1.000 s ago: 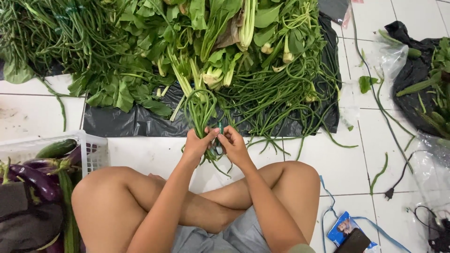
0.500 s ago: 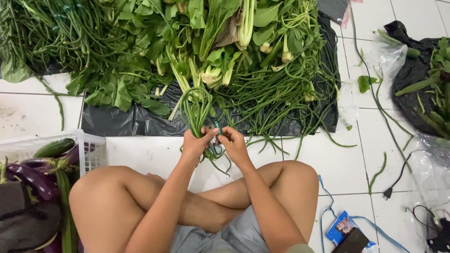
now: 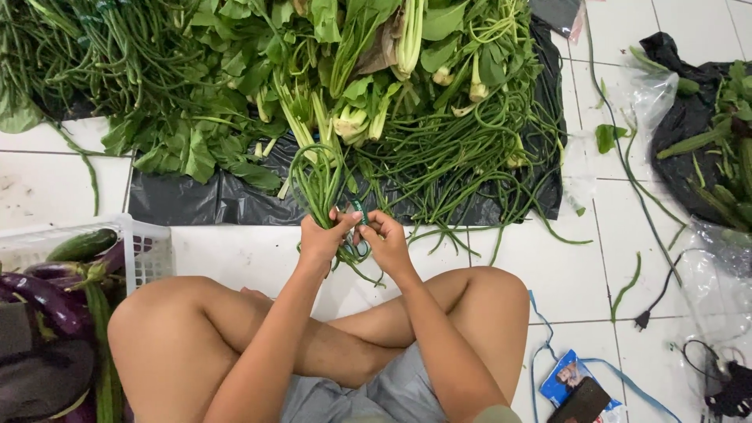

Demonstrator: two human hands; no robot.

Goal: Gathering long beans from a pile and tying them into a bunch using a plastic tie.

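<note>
The left hand (image 3: 321, 239) is closed around the gathered stems of a folded bundle of long thin green beans (image 3: 317, 184), and the right hand (image 3: 385, 239), touching it from the other side, pinches a small green band (image 3: 359, 210) at the same spot; the bundle's loop rises just beyond the knuckles, while loose bean ends dangle below the grip toward the crossed bare knees.

The likeliest trouble, as I judge it, is the band slipping off the fingertips, since it is held only by a pinch, or the hanging ends working free of the fist because they are not yet bound.

Straight under the hands lies bare white tiled floor (image 3: 235, 251), which gives open room on both sides of the grip. To the left, near the knee, stands a white plastic basket (image 3: 145, 251) holding purple aubergines (image 3: 43, 294) and a dark green cucumber (image 3: 78, 245); its wall limits a sweep that way.

Just beyond the grip runs the edge of a black plastic sheet (image 3: 204, 204) heaped with leafy greens (image 3: 211, 86) and more loose long beans (image 3: 470, 149), so a forward reach meets produce at once. Far to the right sits another black bag of greens (image 3: 689, 110).
</note>
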